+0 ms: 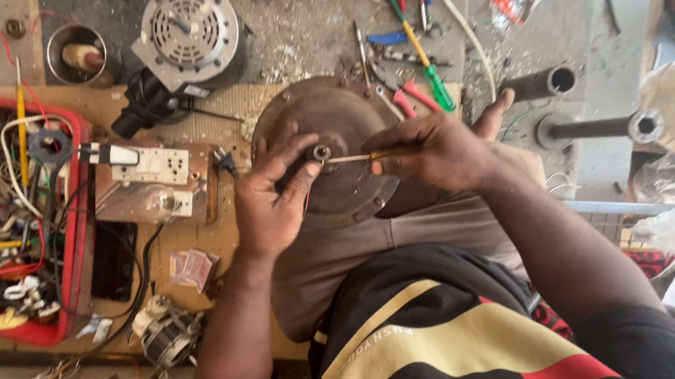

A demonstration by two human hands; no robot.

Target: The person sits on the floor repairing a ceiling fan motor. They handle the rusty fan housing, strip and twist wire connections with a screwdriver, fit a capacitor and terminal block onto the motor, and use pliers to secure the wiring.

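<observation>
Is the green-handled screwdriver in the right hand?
No. The green-handled screwdriver lies on the floor; the right hand holds a thin yellow-handled tool at the round motor housing.

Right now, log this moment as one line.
left hand: steadies round motor housing | right hand: holds thin tool, tip at centre hub | red bin: at left

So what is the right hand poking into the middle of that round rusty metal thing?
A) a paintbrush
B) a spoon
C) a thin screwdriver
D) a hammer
C: the right hand grips a thin screwdriver whose tip meets the small hub at the centre of the round rusty motor housing, while the left hand steadies the housing.
</observation>
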